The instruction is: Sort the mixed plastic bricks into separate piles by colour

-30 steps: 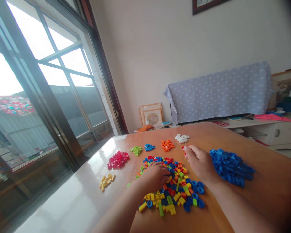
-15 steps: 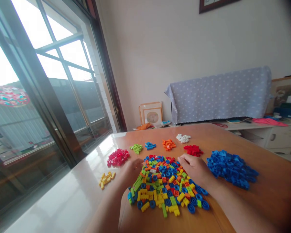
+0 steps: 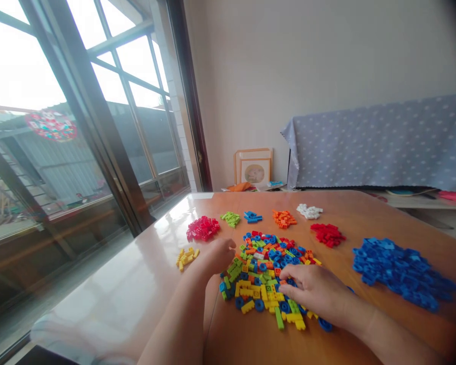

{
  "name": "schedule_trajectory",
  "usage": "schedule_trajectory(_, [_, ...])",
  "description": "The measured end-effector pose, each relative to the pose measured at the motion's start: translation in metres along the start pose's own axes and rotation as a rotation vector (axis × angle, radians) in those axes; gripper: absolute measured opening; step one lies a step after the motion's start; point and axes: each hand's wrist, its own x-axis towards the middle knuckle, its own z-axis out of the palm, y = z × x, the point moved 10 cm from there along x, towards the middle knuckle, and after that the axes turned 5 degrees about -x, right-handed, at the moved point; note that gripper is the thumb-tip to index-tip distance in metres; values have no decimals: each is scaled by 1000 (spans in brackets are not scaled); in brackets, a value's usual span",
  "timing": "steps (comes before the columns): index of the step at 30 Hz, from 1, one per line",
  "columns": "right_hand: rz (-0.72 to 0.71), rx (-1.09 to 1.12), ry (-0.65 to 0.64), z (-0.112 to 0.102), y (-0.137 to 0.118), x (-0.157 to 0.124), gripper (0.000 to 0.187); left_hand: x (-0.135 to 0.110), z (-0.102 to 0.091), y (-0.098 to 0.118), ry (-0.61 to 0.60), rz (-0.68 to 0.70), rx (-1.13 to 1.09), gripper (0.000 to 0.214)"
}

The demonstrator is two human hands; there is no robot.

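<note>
A mixed pile of small coloured bricks (image 3: 268, 271) lies on the wooden table (image 3: 365, 223) in front of me. My right hand (image 3: 313, 291) rests on the near right side of that pile, fingers curled down onto the bricks. My left hand (image 3: 216, 253) sits at the pile's left edge, fingers bent; what it holds, if anything, is hidden. Sorted heaps lie around: yellow bricks (image 3: 186, 257), pink bricks (image 3: 202, 228), lime bricks (image 3: 231, 218), light blue bricks (image 3: 253, 217), orange bricks (image 3: 283, 218), white bricks (image 3: 309, 211), red bricks (image 3: 327, 234), and a large blue heap (image 3: 401, 269).
A tall window with dark frames (image 3: 110, 132) runs along the left of the table. Behind the table stands something covered by a dotted grey cloth (image 3: 380, 142), with a framed picture (image 3: 254, 170) leaning against the wall and a low cabinet at right.
My right hand has come back from the red heap to the near side of the mixed pile. My left hand slid off the pile to its left edge. The view shifted left.
</note>
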Motion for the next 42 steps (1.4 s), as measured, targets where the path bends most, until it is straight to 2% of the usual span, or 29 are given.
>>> schedule_trajectory(16, [117,-126,25,0,31,8,20,-6,4,8,-97,-4,22,35])
schedule_trajectory(24, [133,-97,83,-3,38,8,22,-7,8,11,-106,60,105,28])
schedule_trajectory(29, [145,-56,49,1,37,9,24,-6,15,10,-101,77,203,25])
schedule_trajectory(33, [147,-42,38,-1,32,8,25,-10,7,11,-78,41,221,25])
schedule_trajectory(37, [135,-35,33,-3,29,8,27,-17,0,13,-106,-6,246,23])
schedule_trajectory(42, [142,-28,30,-3,31,7,26,-17,3,14,-131,-11,228,18])
